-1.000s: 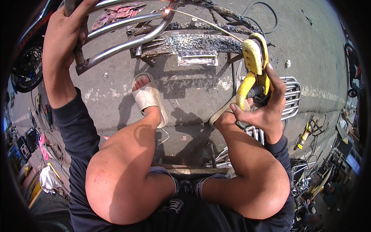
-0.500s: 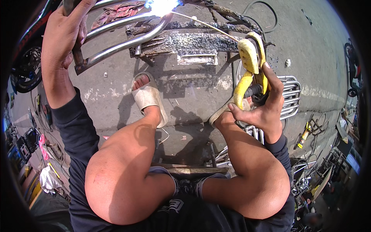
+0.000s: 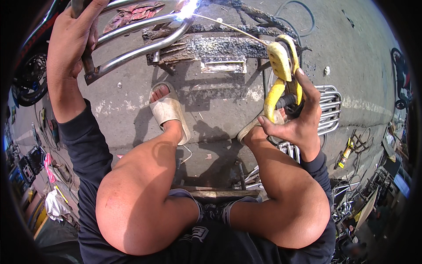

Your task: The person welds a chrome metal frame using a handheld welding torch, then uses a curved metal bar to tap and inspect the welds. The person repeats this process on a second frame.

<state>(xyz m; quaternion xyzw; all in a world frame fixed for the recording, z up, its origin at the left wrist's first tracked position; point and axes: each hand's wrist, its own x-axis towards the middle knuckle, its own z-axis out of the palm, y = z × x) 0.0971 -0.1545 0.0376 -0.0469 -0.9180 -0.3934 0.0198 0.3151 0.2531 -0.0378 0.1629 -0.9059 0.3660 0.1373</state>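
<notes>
Your L hand (image 3: 72, 57) is clenched round the dark end bar (image 3: 89, 65) of the shiny tube frame (image 3: 143, 52), upper L of view; your R hand (image 3: 300, 127) has the yellow holder (image 3: 278, 61) btwn thumb and fingers, out front on the R, w/ the thin rod (image 3: 231, 29) sticking out of its far end. Key relation: rod tip vs. tube ends. The rod's long axis slants up and L from the holder to the bright arc (image 3: 188, 11); the frame's tubes run the other way, up and R from your L hand, so the two lines meet at the arc, near the top edge, approx. midway btwn your hands but looking a bit closer to the L one. The arc is thus up-R of your L hand and well up-L of your R hand. Beyond your feet, the crusted tabletop (image 3: 215, 47) lies just below and R of the arc; can't tell if the frame touches it. Hard to see: glare washes out the joint and the rod's very tip, so no telling if tip and metal touch; the top edge cuts off the frame's far part and the end bar's top; most L fingertips are hidden, as are the lower R fingers; the holder's grip end is partly lost behind your R hand.
</notes>
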